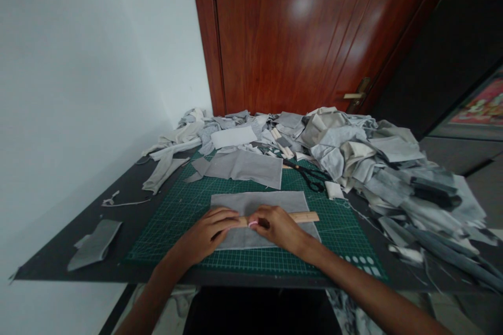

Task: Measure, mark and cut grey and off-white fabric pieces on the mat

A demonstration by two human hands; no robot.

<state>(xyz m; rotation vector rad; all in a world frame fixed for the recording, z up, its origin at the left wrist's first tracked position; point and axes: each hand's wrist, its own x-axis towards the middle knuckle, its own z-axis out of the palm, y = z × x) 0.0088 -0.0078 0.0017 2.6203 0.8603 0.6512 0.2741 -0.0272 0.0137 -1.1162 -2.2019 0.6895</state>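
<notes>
With bare forearms nearest the camera, low in the head view, pressing a wooden ruler onto a gray cloth with the left hand, open and loosely laid across its end. Pinching a small pink item at the ruler in the closed right hand. Beneath the cloth, a green mat on a dark surface. Just beyond, another cloth, near black scissors. Farther back, heaped fabric scraps.
</notes>
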